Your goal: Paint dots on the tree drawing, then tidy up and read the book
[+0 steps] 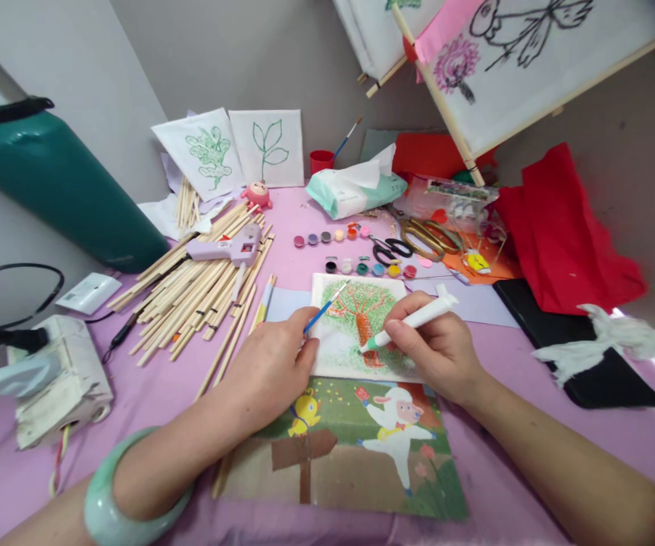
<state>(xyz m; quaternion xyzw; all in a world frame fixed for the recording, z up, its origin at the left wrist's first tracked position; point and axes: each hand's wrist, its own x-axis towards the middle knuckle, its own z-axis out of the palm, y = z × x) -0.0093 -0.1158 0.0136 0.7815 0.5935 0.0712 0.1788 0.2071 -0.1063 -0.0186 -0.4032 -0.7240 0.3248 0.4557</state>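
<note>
The canvas [332, 350] lies between the two grips, its tree seemingly well along, orange trunk and green dots in place; a paler patch left of the marker's tip looks unfilled; the right hand [441, 350] pinches the green-tipped marker [418, 317], the left hand [271, 358] the paintbrush [326, 305]; whether the marker's tip touches is unclear; both hands hide canvas edges; the left's curled fingers are hidden.

Right hand [441, 350] — marker [420, 315], left hand [274, 364] — paintbrush [326, 307], tree drawing [362, 324]
</note>
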